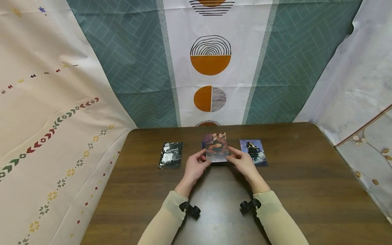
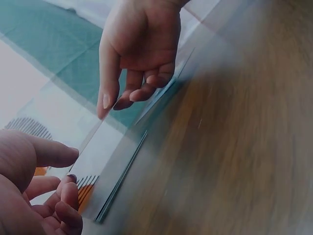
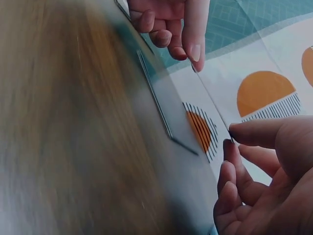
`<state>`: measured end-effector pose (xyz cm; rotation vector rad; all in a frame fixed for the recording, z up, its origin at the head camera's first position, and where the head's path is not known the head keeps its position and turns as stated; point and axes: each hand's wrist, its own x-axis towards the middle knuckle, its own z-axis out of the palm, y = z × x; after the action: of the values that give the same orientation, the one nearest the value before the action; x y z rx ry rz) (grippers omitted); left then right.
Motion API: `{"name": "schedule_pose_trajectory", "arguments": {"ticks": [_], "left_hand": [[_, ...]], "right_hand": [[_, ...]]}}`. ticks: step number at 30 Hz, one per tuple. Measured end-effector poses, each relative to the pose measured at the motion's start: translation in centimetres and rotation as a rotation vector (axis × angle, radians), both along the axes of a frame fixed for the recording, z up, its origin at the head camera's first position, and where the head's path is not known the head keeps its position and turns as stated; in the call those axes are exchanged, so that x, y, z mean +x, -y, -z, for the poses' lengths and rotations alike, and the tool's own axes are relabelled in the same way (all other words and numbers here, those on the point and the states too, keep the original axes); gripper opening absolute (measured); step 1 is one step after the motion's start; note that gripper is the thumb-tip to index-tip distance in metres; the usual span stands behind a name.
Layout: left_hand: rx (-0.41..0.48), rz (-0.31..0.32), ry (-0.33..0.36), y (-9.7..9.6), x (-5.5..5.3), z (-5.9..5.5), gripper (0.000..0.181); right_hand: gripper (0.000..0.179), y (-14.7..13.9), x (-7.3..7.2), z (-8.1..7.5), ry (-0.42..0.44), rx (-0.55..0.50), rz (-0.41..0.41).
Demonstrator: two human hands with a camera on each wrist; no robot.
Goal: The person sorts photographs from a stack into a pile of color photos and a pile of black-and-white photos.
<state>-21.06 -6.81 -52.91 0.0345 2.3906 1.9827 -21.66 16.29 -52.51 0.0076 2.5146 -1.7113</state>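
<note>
the left hand (image 1: 195, 166) pinches the picture card (image 1: 216, 148) at its lower left side, the right hand (image 1: 244, 164) pinches its lower right side, and the tabletop (image 1: 214, 204) is below it.

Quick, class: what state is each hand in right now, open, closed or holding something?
Left hand: holding, pinching the left side of the raised picture card.
Right hand: holding, pinching the same picture card's right side.

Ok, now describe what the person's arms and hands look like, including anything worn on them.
Both arms wear long, plain, pale yellowish sleeves that reach about to the wrists. Near each cuff, on the inner side, sits a small, blocky black device. The left hand and right hand are ungloved, and no rings show.
</note>
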Motion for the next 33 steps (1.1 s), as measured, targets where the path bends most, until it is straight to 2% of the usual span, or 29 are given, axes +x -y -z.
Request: {"name": "schedule_pose_trajectory", "arguments": {"ticks": [10,14,20,24,33], "left_hand": [[-0.026,0.043,0.021,-3.9,0.2,-0.6,0.061],[-0.055,0.046,0.015,-5.6,0.0,-0.5,0.061],[-0.149,0.057,-0.030,-8.2,-0.2,0.3,0.059],[-0.175,0.077,-0.051,-10.0,-0.4,0.6,0.059],[-0.214,0.063,-0.014,-13.2,-0.8,0.5,0.063]], "right_hand": [[0.066,-4.1,0.6,-0.5,0.030,0.052,-0.041],[0.074,-5.7,0.8,-0.5,0.031,0.079,-0.053],[0.077,-8.3,1.1,-0.4,0.016,0.148,-0.054],[0.079,-10.0,1.3,-0.4,0.001,0.193,-0.044],[0.082,-12.6,1.3,0.0,0.006,0.198,-0.017]]}}
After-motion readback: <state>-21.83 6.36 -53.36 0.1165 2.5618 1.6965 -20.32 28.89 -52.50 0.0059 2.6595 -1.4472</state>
